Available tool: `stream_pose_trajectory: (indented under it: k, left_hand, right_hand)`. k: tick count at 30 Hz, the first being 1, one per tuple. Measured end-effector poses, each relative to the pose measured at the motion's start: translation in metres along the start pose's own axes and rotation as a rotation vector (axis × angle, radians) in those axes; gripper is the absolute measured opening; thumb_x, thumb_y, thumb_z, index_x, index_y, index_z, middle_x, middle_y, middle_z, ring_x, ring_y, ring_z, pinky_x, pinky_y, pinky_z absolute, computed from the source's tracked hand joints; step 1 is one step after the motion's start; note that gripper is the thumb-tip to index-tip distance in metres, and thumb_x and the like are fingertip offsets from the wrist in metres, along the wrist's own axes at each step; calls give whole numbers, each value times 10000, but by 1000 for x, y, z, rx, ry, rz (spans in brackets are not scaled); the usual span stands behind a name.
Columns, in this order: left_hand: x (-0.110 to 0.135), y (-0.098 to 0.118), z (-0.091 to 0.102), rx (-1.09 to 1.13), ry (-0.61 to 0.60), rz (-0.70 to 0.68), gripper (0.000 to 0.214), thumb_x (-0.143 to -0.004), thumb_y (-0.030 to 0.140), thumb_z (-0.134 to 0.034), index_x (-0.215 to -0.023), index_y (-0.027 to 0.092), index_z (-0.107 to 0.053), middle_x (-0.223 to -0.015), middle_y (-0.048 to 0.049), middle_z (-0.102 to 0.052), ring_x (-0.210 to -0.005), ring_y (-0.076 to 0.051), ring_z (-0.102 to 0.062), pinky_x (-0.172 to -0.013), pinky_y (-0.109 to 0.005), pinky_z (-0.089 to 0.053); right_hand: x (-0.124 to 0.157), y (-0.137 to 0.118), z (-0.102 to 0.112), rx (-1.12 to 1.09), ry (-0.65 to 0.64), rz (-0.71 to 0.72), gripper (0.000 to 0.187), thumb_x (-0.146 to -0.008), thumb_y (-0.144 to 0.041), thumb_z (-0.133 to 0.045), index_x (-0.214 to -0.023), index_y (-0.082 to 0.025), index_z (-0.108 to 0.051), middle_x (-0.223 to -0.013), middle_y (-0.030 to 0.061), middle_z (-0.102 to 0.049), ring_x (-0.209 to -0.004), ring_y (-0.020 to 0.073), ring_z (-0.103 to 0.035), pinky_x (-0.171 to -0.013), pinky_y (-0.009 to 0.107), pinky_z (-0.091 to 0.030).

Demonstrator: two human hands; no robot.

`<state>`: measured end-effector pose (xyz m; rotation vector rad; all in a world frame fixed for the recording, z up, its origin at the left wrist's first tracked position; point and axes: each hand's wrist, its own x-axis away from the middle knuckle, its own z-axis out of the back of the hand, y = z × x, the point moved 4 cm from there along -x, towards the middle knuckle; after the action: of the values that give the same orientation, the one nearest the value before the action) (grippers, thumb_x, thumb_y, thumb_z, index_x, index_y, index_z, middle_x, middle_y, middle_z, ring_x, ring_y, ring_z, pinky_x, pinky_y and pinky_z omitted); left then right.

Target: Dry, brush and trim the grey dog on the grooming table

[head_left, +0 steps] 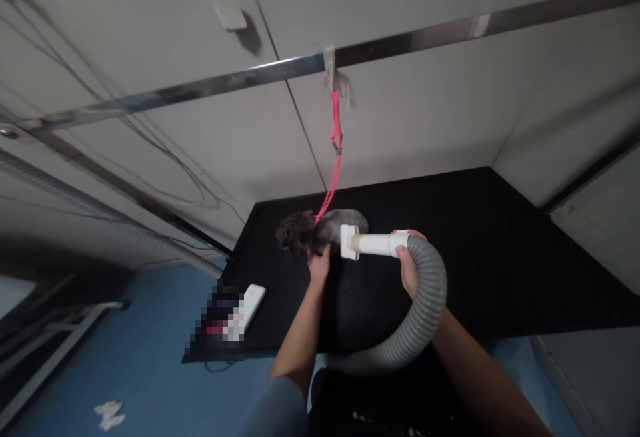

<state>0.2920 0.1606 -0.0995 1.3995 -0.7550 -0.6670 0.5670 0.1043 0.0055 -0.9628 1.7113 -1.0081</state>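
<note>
A small dark grey furry animal [310,227] stands on a black table [490,257], tied by a pink leash [336,150] to a metal bar [210,85] overhead. My left hand [319,267] rests against the animal's body, its fingers buried in the fur. My right hand [407,260] is wrapped round a white nozzle [370,243] on a grey ribbed hose [425,317]. The nozzle's wide mouth points at the animal's flank and nearly touches it.
A white flat device [249,305] lies at the table's left front corner beside a blurred-out patch. Pale walls close in behind and on the right. A second ribbed hose [100,213] runs along the left wall. Blue floor [140,363] lies to the left, with white scraps [110,413].
</note>
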Motion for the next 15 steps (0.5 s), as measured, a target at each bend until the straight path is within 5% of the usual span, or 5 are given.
stream_pose_trajectory:
  k: [3,7,15]
  left_hand:
    - [22,-24,-7,17,129,5,317,-720,241,-737,-962,197,-537,-907,-53,-649,-1050,-246,-626,-1006,-406,-434]
    - [32,-49,-52,223,-40,204,285,-689,144,-752,-914,182,-580,-929,-50,-667,-1062,-207,-628,-1029,-361,-420]
    - [-26,-34,-118,428,-322,501,235,-814,320,-674,-955,133,-677,-1103,-140,-705,-1115,-245,-638,-1034,-409,-447]
  right_hand:
    - [-24,19,-4,-54,52,-38,422,-786,-360,-635,-1157,-202,-512,-1142,99,-640,-1050,224,-632,-951,477,-513]
    - [-63,45,3,-160,179,-175,373,-776,-369,-642,-1100,-213,-543,-1122,83,-623,-1008,210,-634,-843,444,-569]
    - [-102,71,19,-160,217,-261,414,-751,-387,-665,-1112,-209,-566,-1186,74,-587,-1074,208,-605,-825,413,-583]
